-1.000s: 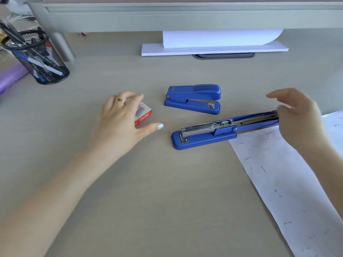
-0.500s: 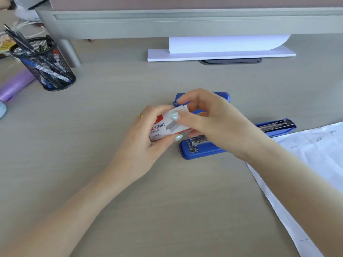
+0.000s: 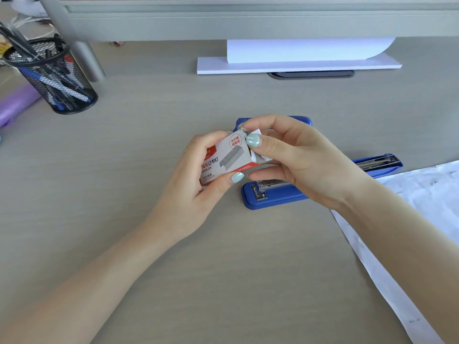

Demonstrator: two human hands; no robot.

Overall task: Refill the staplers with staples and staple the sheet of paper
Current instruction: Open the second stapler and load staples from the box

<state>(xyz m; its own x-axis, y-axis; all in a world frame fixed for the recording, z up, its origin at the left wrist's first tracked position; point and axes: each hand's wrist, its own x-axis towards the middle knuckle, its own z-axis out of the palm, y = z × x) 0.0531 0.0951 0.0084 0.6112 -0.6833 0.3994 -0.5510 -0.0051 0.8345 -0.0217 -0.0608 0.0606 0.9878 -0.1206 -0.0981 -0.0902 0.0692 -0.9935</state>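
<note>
Grey wood-grain table (image 3: 223, 256). Left hand (image 3: 198, 180) grips a staple box (image 3: 224, 160) above it, label "24/6 STAPLES", "1000". Right hand (image 3: 293, 157) pinches the box's open end flap. Opened blue stapler (image 3: 275, 194) lies just below; second blue stapler (image 3: 301, 120) behind; sheet of paper (image 3: 427, 194) at right

A black mesh pen cup (image 3: 53, 78) is standing on the worktop (image 3: 154, 256), far left of and beyond the hands, and is holding pens and scissors. A purple thing (image 3: 17, 104) is lying just left of it. Beyond the hands, a white board (image 3: 298, 67) is lying under a grey shelf (image 3: 248, 19), with curled white paper (image 3: 308, 49) resting on it.
</note>
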